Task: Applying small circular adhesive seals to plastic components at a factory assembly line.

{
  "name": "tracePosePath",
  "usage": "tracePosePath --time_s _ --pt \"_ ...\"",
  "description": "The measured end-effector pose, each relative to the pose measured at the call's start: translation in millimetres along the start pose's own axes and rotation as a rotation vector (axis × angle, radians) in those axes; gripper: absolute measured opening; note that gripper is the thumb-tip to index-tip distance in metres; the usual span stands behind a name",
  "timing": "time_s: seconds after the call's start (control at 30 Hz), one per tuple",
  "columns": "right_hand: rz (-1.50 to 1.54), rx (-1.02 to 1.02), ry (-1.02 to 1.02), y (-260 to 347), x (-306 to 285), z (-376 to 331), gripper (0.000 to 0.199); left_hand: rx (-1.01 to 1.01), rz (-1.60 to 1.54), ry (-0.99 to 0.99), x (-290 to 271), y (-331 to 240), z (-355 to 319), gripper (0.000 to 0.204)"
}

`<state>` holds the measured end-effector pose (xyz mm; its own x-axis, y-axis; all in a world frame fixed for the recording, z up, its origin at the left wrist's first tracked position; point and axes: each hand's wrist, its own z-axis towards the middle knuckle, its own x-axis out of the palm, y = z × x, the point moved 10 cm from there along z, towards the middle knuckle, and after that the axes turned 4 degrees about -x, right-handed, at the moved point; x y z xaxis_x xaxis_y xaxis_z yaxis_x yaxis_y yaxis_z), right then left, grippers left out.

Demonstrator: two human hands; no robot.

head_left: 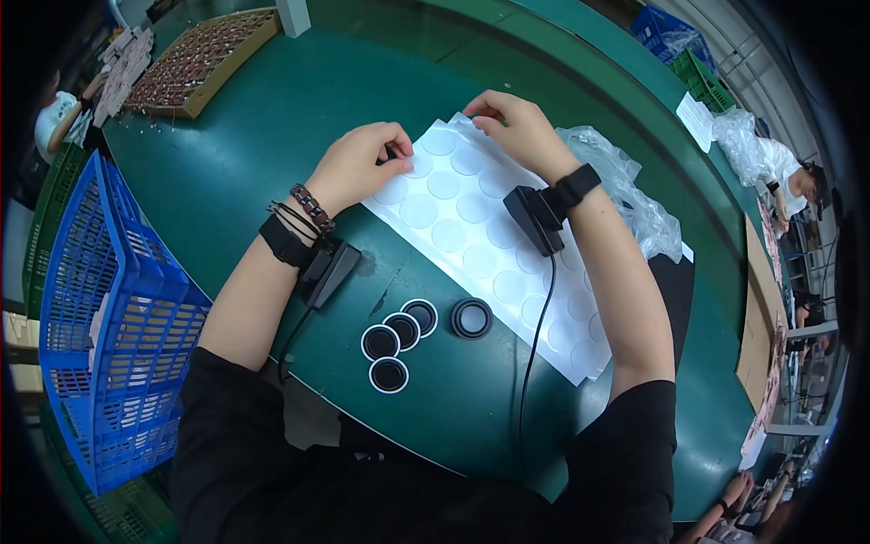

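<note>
A silvery-white sheet of round stickers [449, 236] lies slantwise on the green table, under both hands and my right forearm. My left hand [367, 163] is closed at the sheet's left edge, thumb and fingers drawn together; a small dark patch shows between them, too hidden to name. At the far corner, my right hand [517, 131] pinches the sheet, which is slightly raised there. Nearer to me sit several black round parts with white rims [388, 374], partly overlapping. Beside them, apart, is a black round part without a white rim [471, 318].
A blue plastic basket [118, 363] stands at the left table edge. Crumpled clear plastic bags [625, 186] lie right of the sheet. A shallow tray of small parts [204, 59] sits far left. Cables hang from both wrist devices. Other people work at left and right.
</note>
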<state>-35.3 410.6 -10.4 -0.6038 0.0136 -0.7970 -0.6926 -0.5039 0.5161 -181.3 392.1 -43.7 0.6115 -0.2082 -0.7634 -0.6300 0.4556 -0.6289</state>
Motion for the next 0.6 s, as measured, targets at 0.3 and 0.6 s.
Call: tracePosePath --time_s 0.3,0.6 --pt "0.063 -0.032 -0.050 7 -16 -17 0.026 -0.017 -0.008 -0.088 -11 6 8 0.020" --pt "-0.136 -0.137 0.053 23 49 20 0.036 0.263 0.093 0.014 9 -18 -2 0.024"
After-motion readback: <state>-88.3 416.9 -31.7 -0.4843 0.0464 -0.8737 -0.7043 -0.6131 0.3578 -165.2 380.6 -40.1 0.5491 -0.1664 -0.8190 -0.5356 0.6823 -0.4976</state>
